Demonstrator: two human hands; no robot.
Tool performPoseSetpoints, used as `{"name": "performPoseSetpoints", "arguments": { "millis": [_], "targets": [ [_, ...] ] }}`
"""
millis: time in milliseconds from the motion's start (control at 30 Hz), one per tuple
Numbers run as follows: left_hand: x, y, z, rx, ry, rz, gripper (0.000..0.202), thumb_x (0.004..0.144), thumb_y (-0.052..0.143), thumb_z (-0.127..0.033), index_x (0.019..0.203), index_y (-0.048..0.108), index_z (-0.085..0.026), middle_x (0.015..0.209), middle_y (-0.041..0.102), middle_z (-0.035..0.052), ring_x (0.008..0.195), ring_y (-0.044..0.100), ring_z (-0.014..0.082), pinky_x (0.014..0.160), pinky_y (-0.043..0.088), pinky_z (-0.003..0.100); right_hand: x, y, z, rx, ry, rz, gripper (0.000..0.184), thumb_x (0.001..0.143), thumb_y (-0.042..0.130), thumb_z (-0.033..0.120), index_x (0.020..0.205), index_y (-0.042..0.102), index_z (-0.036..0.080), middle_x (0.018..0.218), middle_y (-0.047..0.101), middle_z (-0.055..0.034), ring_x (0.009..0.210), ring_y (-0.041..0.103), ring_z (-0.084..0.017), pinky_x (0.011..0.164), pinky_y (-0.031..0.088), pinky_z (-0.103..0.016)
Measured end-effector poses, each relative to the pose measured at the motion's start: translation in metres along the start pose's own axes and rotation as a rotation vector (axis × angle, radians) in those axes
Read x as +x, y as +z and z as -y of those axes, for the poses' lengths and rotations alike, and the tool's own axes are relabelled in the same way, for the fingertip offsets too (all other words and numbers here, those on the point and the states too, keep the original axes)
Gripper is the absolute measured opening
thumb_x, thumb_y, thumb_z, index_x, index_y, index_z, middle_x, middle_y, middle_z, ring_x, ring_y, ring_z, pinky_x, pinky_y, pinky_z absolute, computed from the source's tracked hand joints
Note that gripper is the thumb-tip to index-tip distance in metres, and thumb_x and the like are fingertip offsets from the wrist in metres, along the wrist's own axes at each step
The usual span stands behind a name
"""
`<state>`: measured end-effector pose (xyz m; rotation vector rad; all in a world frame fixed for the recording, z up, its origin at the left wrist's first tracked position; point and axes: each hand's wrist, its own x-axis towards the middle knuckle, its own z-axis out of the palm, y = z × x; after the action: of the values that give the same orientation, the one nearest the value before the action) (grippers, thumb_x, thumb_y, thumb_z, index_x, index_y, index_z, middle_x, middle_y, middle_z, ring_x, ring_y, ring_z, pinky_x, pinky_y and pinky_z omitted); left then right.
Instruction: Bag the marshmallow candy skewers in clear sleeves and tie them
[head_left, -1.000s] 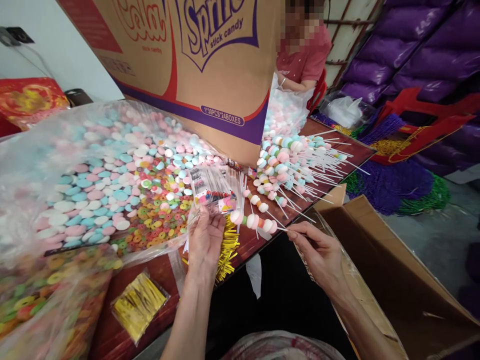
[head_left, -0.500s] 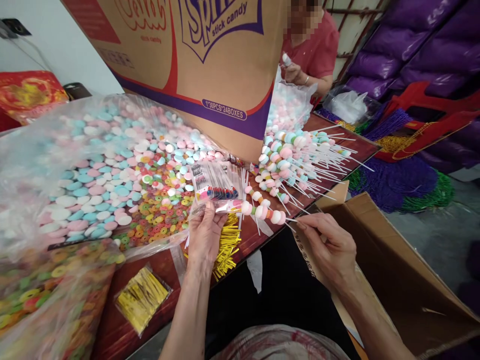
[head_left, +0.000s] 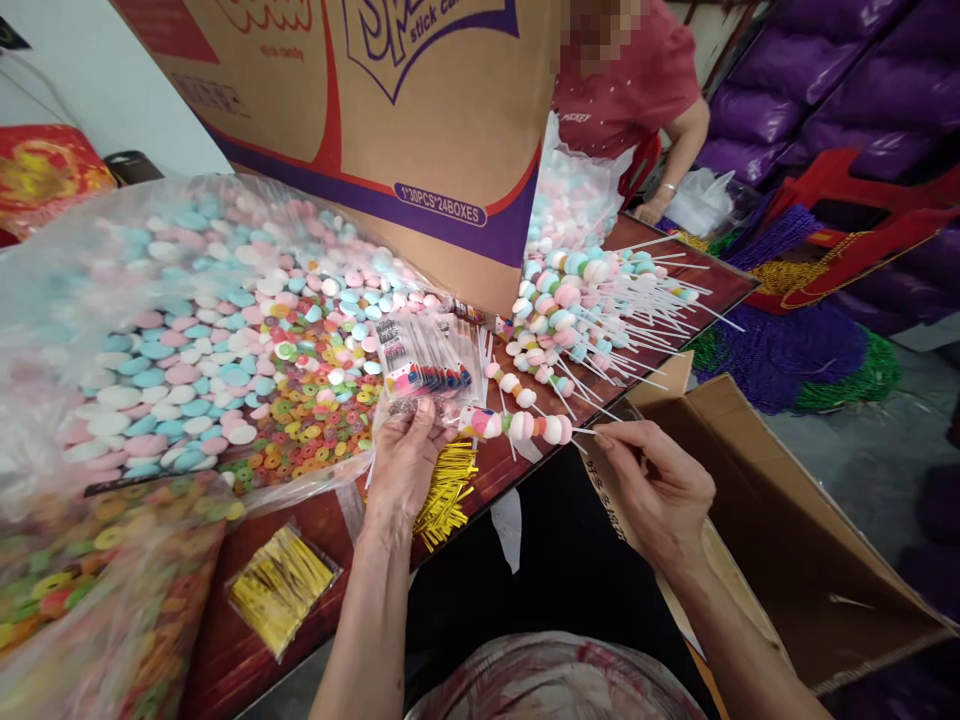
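My right hand [head_left: 660, 485] pinches the white stick of a candy skewer [head_left: 529, 428], which lies level and points left. Pink, white, orange and green candies are threaded on it. Its left end is inside a narrow clear printed wrapper [head_left: 471, 420]. My left hand [head_left: 409, 450] is closed on the wrapper's other end, thumb on top. Just behind it lies a stack of printed wrappers [head_left: 427, 355]. Gold twist ties [head_left: 448, 490] are spread beside my left wrist. Several finished-looking skewers [head_left: 570, 310] are piled behind the held one, sticks pointing right.
A big carton [head_left: 435, 130] stands at the back. An open plastic bag of pastel candies [head_left: 172, 390] and gummy rings [head_left: 315, 430] covers the left. A packet of gold ties [head_left: 283, 590] lies in front. An open box [head_left: 787, 520] is at right. A co-worker [head_left: 630, 90] sits opposite.
The wrapper has moved right over the skewer's left end, its printed part now around the first candies. The co-worker's arm has come down toward the table. The view has shifted slightly.
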<state>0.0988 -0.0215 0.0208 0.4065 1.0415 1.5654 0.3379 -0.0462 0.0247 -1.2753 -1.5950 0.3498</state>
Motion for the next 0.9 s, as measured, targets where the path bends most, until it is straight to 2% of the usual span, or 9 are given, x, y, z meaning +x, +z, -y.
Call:
{"name": "performPoseSetpoints", "arguments": {
  "millis": [100,233,300,367,467,533,600,733,900],
  "targets": [
    [0.000,-0.002,-0.005,0.024,-0.005,0.007,0.032,0.058,0.091,-0.032,0.072,0.069,-0.015,0.070,0.068,-0.0005,0.064,0.065,0.0090,0.062,0.056,0.020,-0.001,-0.002,-0.003,-0.041,-0.073,-0.015,0.011,0.090,0.063,0.015,0.091,0.072,0.021,0.082,0.071,-0.0020,0.070,0.065,-0.015,0.063,0.050,-0.028],
    [0.001,-0.006,-0.011,0.077,-0.052,0.019,0.033,0.057,0.092,-0.032,0.073,0.068,-0.015,0.071,0.069,-0.0012,0.067,0.067,0.0097,0.064,0.056,0.020,0.000,-0.007,-0.007,-0.129,-0.319,-0.066,0.020,0.085,0.065,0.008,0.096,0.073,0.022,0.086,0.075,-0.0033,0.076,0.070,-0.018,0.070,0.053,-0.031],
    [0.001,-0.005,-0.010,0.080,-0.053,0.008,0.034,0.056,0.092,-0.032,0.073,0.068,-0.014,0.071,0.069,-0.0011,0.067,0.068,0.0104,0.063,0.056,0.020,-0.001,-0.007,-0.007,-0.135,-0.372,-0.069,0.023,0.083,0.067,0.005,0.097,0.073,0.022,0.086,0.076,-0.0034,0.076,0.070,-0.018,0.071,0.052,-0.031],
    [0.000,-0.003,-0.007,0.068,-0.047,0.005,0.036,0.056,0.092,-0.034,0.075,0.069,-0.014,0.072,0.071,0.0002,0.067,0.068,0.0110,0.063,0.056,0.020,-0.005,-0.003,-0.003,-0.092,-0.289,-0.032,0.020,0.083,0.068,0.006,0.095,0.072,0.021,0.083,0.075,-0.0023,0.073,0.069,-0.016,0.070,0.052,-0.029],
    [-0.001,0.003,0.002,0.039,-0.021,0.005,0.036,0.059,0.090,-0.038,0.077,0.070,-0.013,0.075,0.073,0.0029,0.067,0.068,0.0110,0.063,0.056,0.020,-0.013,0.006,0.005,0.031,0.010,0.048,0.008,0.089,0.065,0.016,0.088,0.071,0.021,0.072,0.069,0.0010,0.063,0.064,-0.013,0.060,0.048,-0.025],
    [-0.002,0.007,0.008,0.026,0.017,0.001,0.034,0.063,0.088,-0.038,0.078,0.071,-0.014,0.075,0.073,0.0028,0.067,0.068,0.0107,0.064,0.056,0.020,-0.019,0.012,0.008,0.096,0.178,0.102,0.010,0.091,0.063,0.023,0.085,0.070,0.021,0.066,0.066,0.0024,0.058,0.061,-0.013,0.054,0.044,-0.024],
    [-0.003,0.009,0.012,0.004,0.056,0.008,0.032,0.066,0.087,-0.038,0.080,0.070,-0.014,0.077,0.074,0.0028,0.070,0.069,0.0118,0.068,0.057,0.022,-0.022,0.016,0.007,0.104,0.238,0.172,0.014,0.093,0.061,0.026,0.084,0.070,0.021,0.066,0.066,0.0025,0.060,0.061,-0.013,0.056,0.042,-0.025],
    [-0.005,0.012,0.017,-0.060,0.079,-0.007,0.033,0.070,0.083,-0.040,0.084,0.066,-0.015,0.083,0.075,0.0041,0.077,0.072,0.0162,0.074,0.058,0.028,-0.023,0.016,0.000,-0.049,0.105,0.283,0.013,0.095,0.059,0.026,0.093,0.072,0.023,0.072,0.071,0.0020,0.067,0.062,-0.015,0.074,0.040,-0.031],
    [-0.011,0.019,0.022,-0.036,0.081,0.013,0.036,0.074,0.079,-0.045,0.088,0.063,-0.017,0.089,0.075,0.0076,0.087,0.073,0.0207,0.075,0.056,0.030,-0.022,0.014,0.001,-0.314,-0.118,0.284,0.015,0.095,0.058,0.021,0.092,0.072,0.023,0.070,0.071,0.0007,0.067,0.057,-0.016,0.082,0.031,-0.038]
  ]
}}
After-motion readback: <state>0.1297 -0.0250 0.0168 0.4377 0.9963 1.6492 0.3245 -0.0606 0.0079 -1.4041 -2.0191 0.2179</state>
